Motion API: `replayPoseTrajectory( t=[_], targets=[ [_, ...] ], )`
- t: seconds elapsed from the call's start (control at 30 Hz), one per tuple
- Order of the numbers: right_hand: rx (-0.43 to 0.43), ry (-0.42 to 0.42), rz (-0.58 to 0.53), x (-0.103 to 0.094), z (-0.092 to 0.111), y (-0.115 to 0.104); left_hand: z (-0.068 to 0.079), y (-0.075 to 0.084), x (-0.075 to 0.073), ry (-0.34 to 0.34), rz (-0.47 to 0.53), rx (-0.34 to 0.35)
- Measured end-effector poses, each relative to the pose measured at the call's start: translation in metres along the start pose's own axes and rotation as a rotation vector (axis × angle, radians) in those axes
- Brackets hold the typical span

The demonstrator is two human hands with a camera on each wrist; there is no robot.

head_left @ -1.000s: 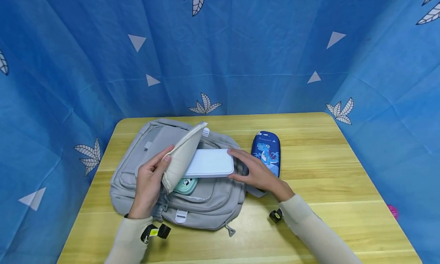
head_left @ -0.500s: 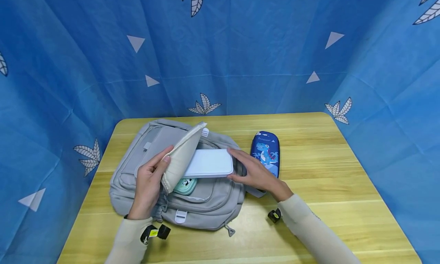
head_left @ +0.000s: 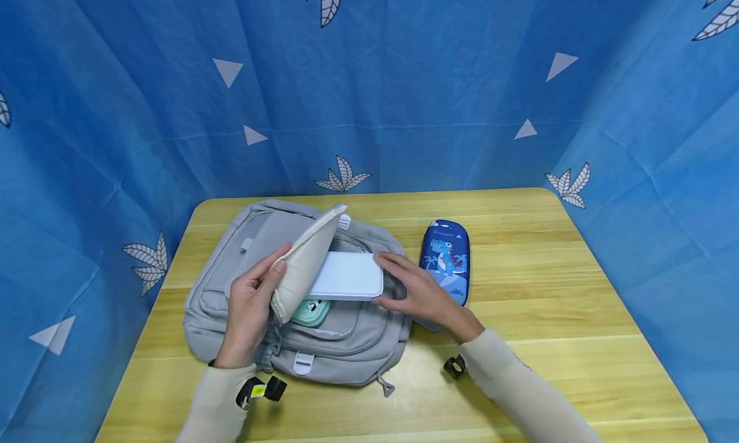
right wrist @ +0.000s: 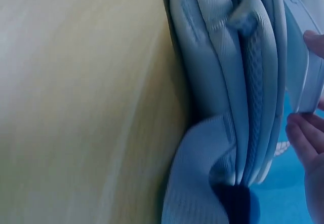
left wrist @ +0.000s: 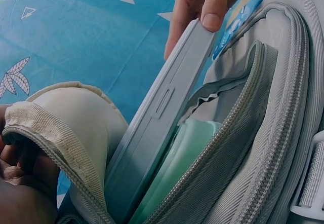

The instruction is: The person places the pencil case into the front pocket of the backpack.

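A grey backpack [head_left: 369, 340] lies on the table with its front pocket unzipped. My left hand [head_left: 249, 311] pinches the pocket's cream-lined flap [head_left: 306, 263] and holds it raised. With thumb and fingers my right hand [head_left: 418, 292] grips the outer end of a white flat case [head_left: 349, 275]; its other end is inside the pocket, behind the flap. In the left wrist view the case [left wrist: 164, 102] stands tilted beside a mint-green case [left wrist: 177, 158] in the pocket. The head view shows a panda picture on that mint case [head_left: 312, 312].
A dark blue pencil case [head_left: 446, 257] with a dinosaur print lies right of the backpack, close to my right hand. The wooden table [head_left: 548, 289] is bordered by a blue patterned curtain [head_left: 439, 77] at the back and sides. A zipper pull [head_left: 385, 386] hangs at the backpack's front edge.
My right hand has moved slightly left with the white case, which sits a little deeper behind the flap. The left hand and the flap stay where they were.
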State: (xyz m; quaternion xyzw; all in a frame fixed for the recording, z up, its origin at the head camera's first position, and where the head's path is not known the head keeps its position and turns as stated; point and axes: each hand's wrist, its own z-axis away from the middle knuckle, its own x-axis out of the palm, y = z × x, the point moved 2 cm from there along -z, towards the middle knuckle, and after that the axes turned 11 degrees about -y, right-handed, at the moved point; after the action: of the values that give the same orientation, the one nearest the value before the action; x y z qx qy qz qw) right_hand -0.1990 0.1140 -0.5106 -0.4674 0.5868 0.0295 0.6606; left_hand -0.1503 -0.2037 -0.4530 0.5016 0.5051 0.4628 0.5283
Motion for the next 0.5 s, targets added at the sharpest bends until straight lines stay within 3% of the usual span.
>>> replayPoseTrajectory(
  t=[0.27,0.5],
  targets=[
    [-0.015,0.027,0.011,0.007,-0.002,-0.010,0.000,0.001,0.001,-0.001,-0.005,0.000],
    [0.023,0.018,0.003,0.011,-0.006,-0.018,0.000,0.001,0.002,0.009,0.009,0.017]
  ],
)
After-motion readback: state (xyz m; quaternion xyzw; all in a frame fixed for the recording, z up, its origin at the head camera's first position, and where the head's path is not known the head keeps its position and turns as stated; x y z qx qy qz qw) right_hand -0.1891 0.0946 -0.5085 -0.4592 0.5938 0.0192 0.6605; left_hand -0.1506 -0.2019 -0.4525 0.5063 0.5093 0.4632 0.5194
